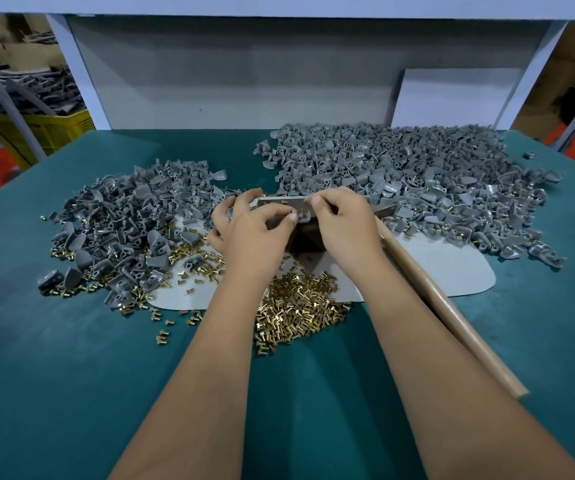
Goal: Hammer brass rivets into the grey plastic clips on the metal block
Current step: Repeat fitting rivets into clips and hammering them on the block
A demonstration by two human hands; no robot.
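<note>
Brass rivets lie heaped nearest you; beyond them your left hand and right hand pinch a grey clip on the metal block, clip piles behind

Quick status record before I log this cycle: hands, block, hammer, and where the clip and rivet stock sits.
left hand: over the metal block, fingertips pinched at its top
right hand: at the block's right end, fingers curled at the same spot
part on block: small brass rivet between the fingertips; seating cannot be told
hammer: wooden handle lies on the table under the right forearm, not held
loose rivets: heap in front of the block
left clip pile: mixed with rivets
right clip pile: larger
surface: green table
</note>
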